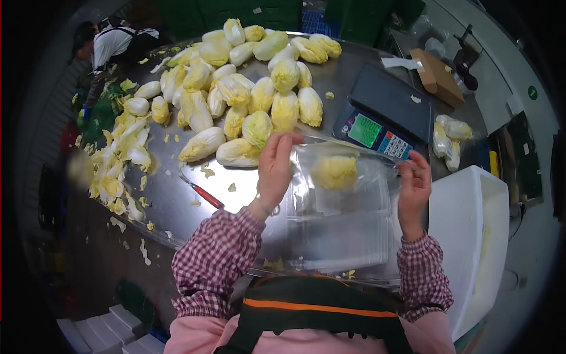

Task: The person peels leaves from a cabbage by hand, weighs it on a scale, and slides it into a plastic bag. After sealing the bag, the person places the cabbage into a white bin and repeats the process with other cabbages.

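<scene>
My left hand (pixel 276 171) pinches the left top corner of a clear plastic bag (pixel 303 162). At the opposite corner, my right hand (pixel 415 189) has its fingers closed on the bag's edge, so the mouth is stretched between both hands. A yellow napa cabbage (pixel 335 173) shows through the film, near the mouth. Beneath lies a stack of flat clear bags (pixel 342 242) on the steel table (pixel 239 187). Just beyond my left hand sit several trimmed napa cabbages (pixel 239 153). A red-handled knife (pixel 206 195) rests left of my left wrist.
A digital scale (pixel 383 109) with a lit green display stands behind the bag. Bagged cabbages (pixel 451 138) and a white foam box (pixel 469 248) are on the right. Trimmed leaves (pixel 121 171) pile up at left; another person (pixel 118 47) bends over the far left corner.
</scene>
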Demonstrator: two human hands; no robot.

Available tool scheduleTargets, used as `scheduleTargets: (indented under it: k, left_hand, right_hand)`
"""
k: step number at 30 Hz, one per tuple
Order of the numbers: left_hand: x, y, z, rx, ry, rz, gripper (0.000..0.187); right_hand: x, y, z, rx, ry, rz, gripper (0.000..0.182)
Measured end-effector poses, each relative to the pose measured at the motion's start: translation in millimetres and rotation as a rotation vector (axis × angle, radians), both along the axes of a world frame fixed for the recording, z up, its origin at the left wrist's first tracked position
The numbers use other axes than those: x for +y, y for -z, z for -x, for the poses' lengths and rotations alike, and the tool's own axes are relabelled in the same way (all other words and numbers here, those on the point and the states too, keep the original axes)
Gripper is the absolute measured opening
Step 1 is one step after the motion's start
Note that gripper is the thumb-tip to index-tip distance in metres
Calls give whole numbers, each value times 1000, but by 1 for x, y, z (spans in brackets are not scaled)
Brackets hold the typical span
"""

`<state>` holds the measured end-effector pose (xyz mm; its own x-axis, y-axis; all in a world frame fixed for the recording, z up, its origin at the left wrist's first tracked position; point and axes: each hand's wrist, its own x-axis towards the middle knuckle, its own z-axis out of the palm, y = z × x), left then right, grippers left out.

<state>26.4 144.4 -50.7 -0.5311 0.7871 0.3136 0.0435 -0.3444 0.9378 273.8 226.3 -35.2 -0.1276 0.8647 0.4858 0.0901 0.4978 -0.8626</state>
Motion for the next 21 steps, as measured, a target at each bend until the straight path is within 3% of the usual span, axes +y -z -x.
scheduleTargets:
  k: [2,5,6,11,14,17,18,19,20,21]
  left_hand:
    - [-23,-18,-2,-86,-1,-28,21]
    - [-64,-14,-3,-71,-104,63,25]
    - [-72,-11,-2,-72,-152,102,27]
    - [-125,8,7,-136,-215,390,31]
    - [-162,21,13,-290,-93,662,32]
    - [-200,46,17,-394,25,827,32]
    - [-209,49,18,-614,94,982,29]
    - [-216,53,20,-838,165,1133,27]
    - [-221,65,24,-842,178,1145,27]
    - [-223,82,28,-732,467,1296,26]
  right_hand:
    - [-12,-19,13,311,-130,248,31]
    - [-41,-11,27,358,-202,494,27]
    - [-51,-7,44,352,-55,552,26]
    - [-81,32,57,212,-65,688,29]
    - [-102,40,44,45,-2,919,31]
    - [-123,65,8,-316,-356,1206,35]
    - [-126,68,2,-476,-469,1339,35]
    - [-132,74,1,-476,-456,1351,35]
    - [-140,81,4,-698,-669,1362,37]
    - [-147,84,6,-919,-886,1352,39]
